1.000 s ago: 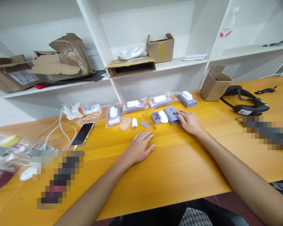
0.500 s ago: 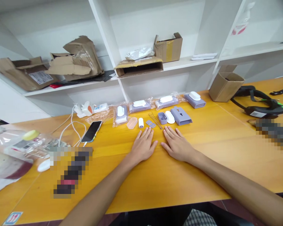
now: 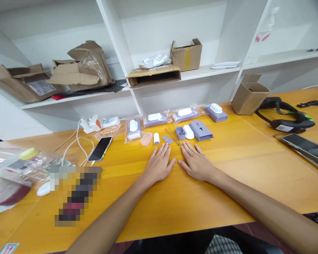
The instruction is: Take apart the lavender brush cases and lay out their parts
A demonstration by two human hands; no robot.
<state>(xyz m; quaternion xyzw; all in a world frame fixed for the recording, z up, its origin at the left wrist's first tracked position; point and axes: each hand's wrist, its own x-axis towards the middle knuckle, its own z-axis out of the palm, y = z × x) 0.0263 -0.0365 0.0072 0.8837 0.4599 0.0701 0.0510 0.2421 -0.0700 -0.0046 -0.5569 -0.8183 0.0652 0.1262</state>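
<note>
Both my left hand (image 3: 159,163) and my right hand (image 3: 197,161) lie palm down on the wooden table (image 3: 180,204), fingers stretched out, holding nothing. Just beyond my left fingertips are a small flat purple-grey piece (image 3: 167,139), a white cylinder (image 3: 156,138) and a pinkish translucent sheet (image 3: 146,139). A coiled spring (image 3: 172,135) runs diagonally toward my right fingertips. Past my right hand sit a small purple-grey cup (image 3: 180,133), a white oval lid (image 3: 189,132) and a purple-grey housing (image 3: 202,131) with a dark cut-out.
Behind stand several purple-grey units with white tops, like this wrapped one (image 3: 185,114). To the left are a phone (image 3: 100,149) on a cable, a power strip (image 3: 110,122) and a plastic bottle (image 3: 29,164). Rightward are a cardboard box (image 3: 247,97), a black headset (image 3: 288,121) and another phone (image 3: 308,146).
The whole view has shifted slightly, with things appearing a little further left. My hands stay flat in the same place on the table.
</note>
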